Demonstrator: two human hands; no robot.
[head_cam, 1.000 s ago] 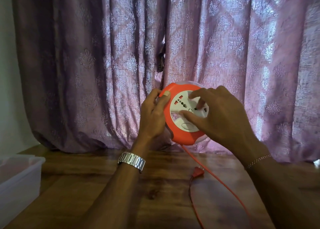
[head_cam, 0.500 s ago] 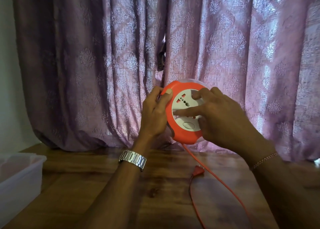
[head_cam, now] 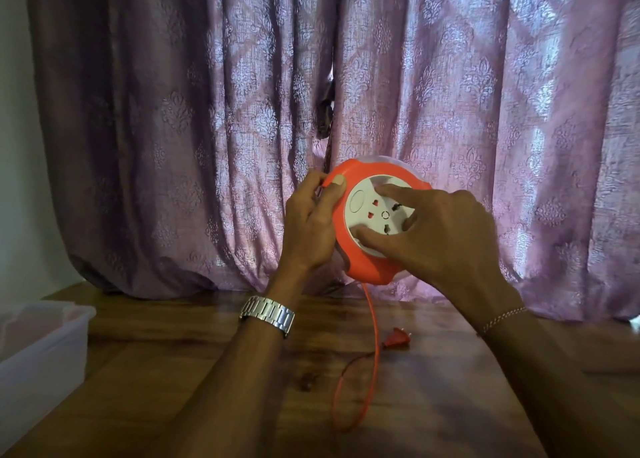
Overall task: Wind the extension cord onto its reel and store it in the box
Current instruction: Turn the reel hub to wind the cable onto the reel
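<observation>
While the left hand [head_cam: 313, 225] grips the orange reel [head_cam: 372, 220] by its rim, thumb pressed on the front edge and fingers curled round the back, the whole thing is held up off the wooden table [head_cam: 207, 371] in front of a purple curtain [head_cam: 450, 111]. Right hand [head_cam: 440, 236] is spread over the white socket face [head_cam: 379, 215], fingertips planted on it at different spots, so not pinching anything, just pressing on the disc. Orange cord [head_cam: 372, 322] drops straight down from the bottom of the reel, below and between both wrists, and makes a loose loop on the table. Its red plug [head_cam: 397, 340] lies flat just under the right wrist. Clear plastic box [head_cam: 45, 346] sits well off to the left of the left forearm, open on top. Metal watch [head_cam: 267, 315] on the left wrist, thin bracelet [head_cam: 500, 317] on the right.
</observation>
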